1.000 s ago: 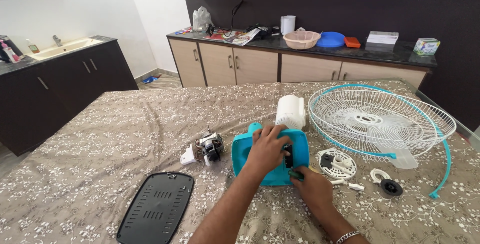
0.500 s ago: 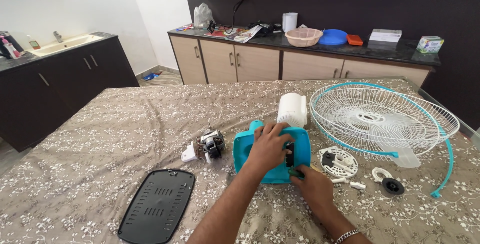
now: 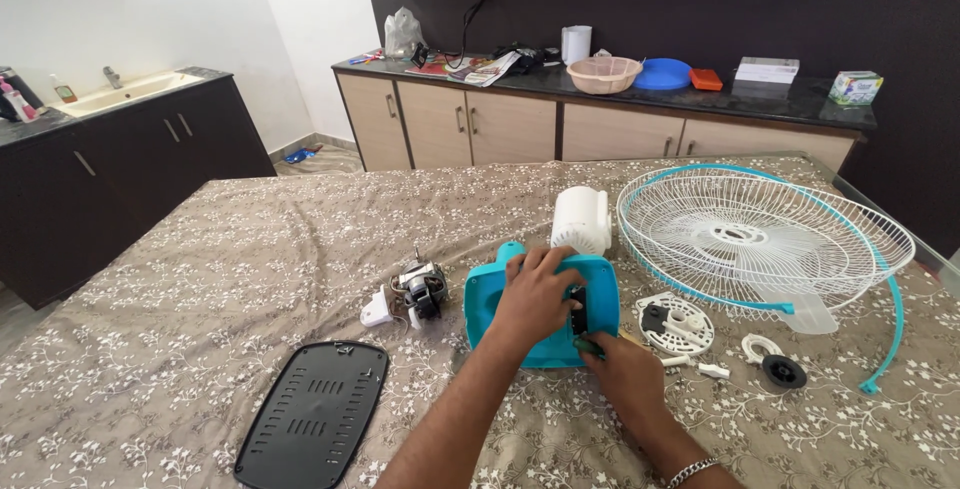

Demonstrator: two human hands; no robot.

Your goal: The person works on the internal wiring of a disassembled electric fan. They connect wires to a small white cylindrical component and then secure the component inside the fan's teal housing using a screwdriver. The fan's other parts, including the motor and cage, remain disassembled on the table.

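The teal fan base (image 3: 500,299) lies mid-worktop (image 3: 200,279) — left hand (image 3: 535,294) pressed flat on it, right hand (image 3: 625,374) gripping its near edge. Right of it, the wire guard (image 3: 760,239) cradles a translucent blade (image 3: 805,309).

The tablecloth (image 3: 200,279) is grey-brown with a white floral print. The fan housing (image 3: 490,294) under the hands is turquoise; its switch block (image 3: 578,311) is black. The grille plate (image 3: 312,416) near the cloth's front edge is black with slotted rows. The fan guard (image 3: 765,234) is white wire with a turquoise rim. The motor cover (image 3: 581,219) is white.
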